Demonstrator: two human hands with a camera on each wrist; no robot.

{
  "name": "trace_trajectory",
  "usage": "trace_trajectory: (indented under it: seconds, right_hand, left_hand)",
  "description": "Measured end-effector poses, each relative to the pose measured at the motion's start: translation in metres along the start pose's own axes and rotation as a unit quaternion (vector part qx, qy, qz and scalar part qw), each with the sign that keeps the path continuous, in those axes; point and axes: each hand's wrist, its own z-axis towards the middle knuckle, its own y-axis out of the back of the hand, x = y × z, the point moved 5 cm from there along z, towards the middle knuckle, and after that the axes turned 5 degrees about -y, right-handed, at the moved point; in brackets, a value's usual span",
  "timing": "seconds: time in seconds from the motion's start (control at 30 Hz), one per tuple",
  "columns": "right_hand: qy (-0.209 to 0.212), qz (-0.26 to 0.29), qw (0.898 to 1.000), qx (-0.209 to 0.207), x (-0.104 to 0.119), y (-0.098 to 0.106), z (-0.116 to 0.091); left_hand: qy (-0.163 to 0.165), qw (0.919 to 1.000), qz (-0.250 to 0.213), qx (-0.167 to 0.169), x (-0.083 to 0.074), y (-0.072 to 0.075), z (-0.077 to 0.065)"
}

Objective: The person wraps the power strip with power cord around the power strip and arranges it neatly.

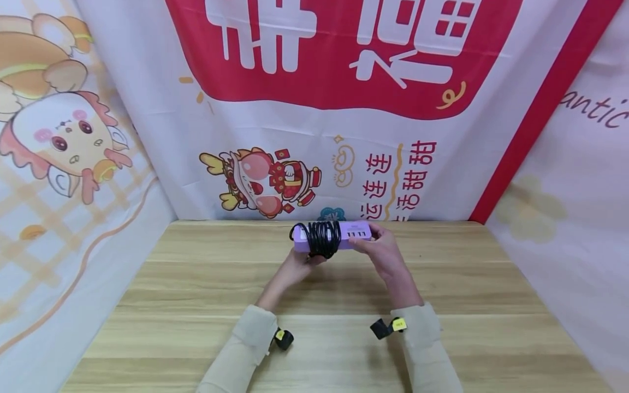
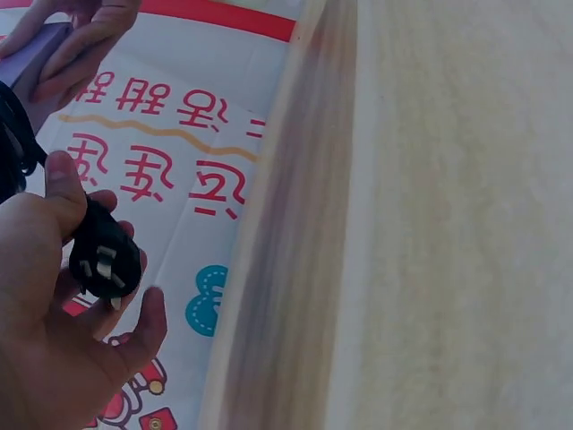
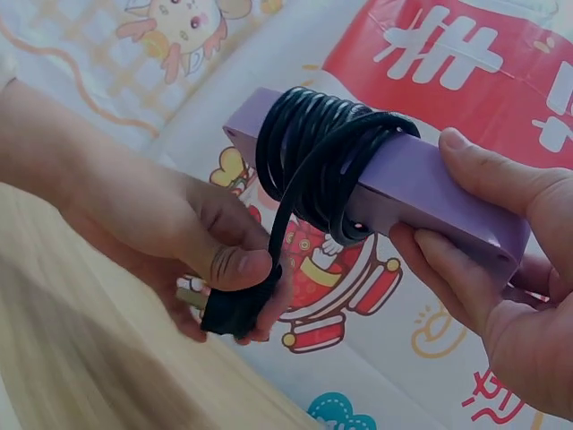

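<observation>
A purple power strip (image 1: 356,230) is held up over the far part of the table, its black cord (image 3: 309,152) wound several times round one end. My right hand (image 1: 385,251) grips the strip's other end, thumb on one face and fingers on the opposite side, as the right wrist view shows. Below the coils, my left hand (image 3: 192,237) pinches the cord's black plug (image 2: 106,255) between thumb and fingers. Metal prongs (image 3: 190,297) stick out from the plug. USB-like slots (image 1: 356,234) face up near my right thumb in the head view.
The wood-grain table (image 1: 206,295) ends at a white printed cloth (image 1: 162,136) hanging behind it. More printed cloths stand along the left and right sides. Each sleeve (image 1: 422,333) carries a black strap-on camera (image 1: 283,339) near the wrist.
</observation>
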Motion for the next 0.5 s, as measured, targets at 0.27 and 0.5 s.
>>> trace_trajectory:
  seconds: [0.27, 0.5]
  right_hand:
    - [0.015, -0.027, 0.999, 0.028, 0.001, -0.005, -0.001]
    - [0.017, -0.023, 0.998, 0.054, 0.001, -0.013, -0.005]
  left_hand:
    - [0.052, 0.9975, -0.045, 0.02, 0.008, -0.007, -0.002]
    - [0.029, 0.9973, -0.033, 0.059, -0.01, -0.019, -0.003]
